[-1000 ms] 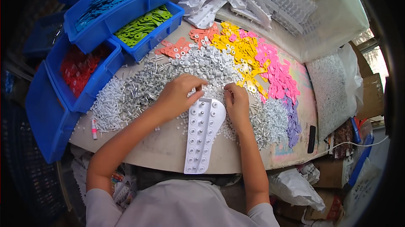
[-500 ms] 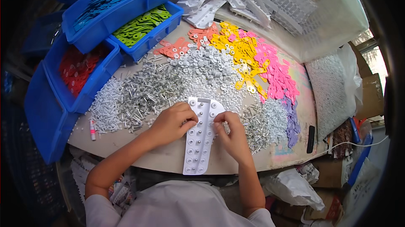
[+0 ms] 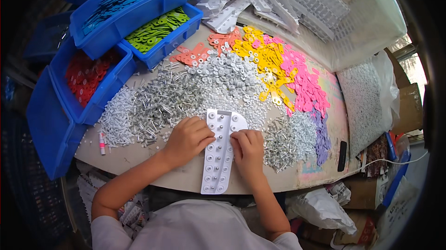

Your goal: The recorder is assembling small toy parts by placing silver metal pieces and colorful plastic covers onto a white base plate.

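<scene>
A long white plastic holder point(image 3: 214, 157) lies lengthwise before me, its rounded end away from me. Along both its sides run sockets with small white rings in them, and small metal-topped pieces stand in the middle channel. At the holder's left edge, my left hand point(image 3: 188, 141) is closed, thumb and fingertips pressed together over a socket. My right hand point(image 3: 248, 152) is closed at the right edge, its fingertips pinched near a socket there. Whatever either hand pinches is too small or hidden to make out.
Heaps of metal pins point(image 3: 160, 96), white rings point(image 3: 227, 73) and small white plastic pieces point(image 3: 118, 117) cover the table beyond the holder. Yellow tabs point(image 3: 260, 52) and pink tabs point(image 3: 304, 78) lie farther right. Blue bins point(image 3: 104, 87) stand at left, a glue-like tube point(image 3: 101, 143) nearby.
My right hand has turned and drawn its fingers together, shifting slightly nearer me along the holder's right edge. My left hand has moved a little left, its fingertips still at the holder.
</scene>
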Demonstrator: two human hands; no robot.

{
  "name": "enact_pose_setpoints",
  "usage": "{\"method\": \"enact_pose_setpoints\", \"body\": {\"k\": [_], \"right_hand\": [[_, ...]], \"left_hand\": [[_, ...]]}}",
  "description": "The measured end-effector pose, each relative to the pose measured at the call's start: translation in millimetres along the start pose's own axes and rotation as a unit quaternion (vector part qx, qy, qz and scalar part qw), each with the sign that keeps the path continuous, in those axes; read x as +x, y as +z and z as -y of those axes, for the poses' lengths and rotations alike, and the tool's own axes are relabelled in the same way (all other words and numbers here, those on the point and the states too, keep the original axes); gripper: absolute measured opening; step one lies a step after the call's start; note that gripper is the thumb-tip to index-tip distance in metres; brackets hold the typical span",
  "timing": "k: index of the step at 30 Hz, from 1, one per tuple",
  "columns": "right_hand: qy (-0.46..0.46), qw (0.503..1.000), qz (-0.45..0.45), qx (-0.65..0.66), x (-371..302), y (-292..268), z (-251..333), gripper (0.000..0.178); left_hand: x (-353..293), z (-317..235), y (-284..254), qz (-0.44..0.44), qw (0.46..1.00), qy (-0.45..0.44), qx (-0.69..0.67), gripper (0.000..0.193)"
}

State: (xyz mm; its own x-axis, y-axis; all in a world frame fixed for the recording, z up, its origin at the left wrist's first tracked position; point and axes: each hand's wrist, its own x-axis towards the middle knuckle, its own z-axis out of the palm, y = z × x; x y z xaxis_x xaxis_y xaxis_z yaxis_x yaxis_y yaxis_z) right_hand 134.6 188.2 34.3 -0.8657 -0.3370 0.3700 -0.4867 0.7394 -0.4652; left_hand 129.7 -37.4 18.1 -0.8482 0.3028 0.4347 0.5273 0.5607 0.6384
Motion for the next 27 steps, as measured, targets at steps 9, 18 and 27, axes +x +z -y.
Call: {"method": "enact_pose_setpoints", "body": {"k": [9, 18, 27], "right_hand": [[0.001, 1.0, -0.027, 0.006, -5, 5, -2, 0.014], [0.124, 0.99, -0.046, 0.041, 18, -24, -34, 0.008], [0.073, 0.996, -0.006, -0.044, 64, -11, -71, 0.009]], "left_hand": [[87, 39, 6, -0.026, 0.999, -0.011, 0.026, 0.013], [113, 71, 40, 0.025, 0.996, 0.002, 0.089, 0.007], [98, 27, 3, 0.022, 0.996, -0.091, 0.009, 0.011]]}}
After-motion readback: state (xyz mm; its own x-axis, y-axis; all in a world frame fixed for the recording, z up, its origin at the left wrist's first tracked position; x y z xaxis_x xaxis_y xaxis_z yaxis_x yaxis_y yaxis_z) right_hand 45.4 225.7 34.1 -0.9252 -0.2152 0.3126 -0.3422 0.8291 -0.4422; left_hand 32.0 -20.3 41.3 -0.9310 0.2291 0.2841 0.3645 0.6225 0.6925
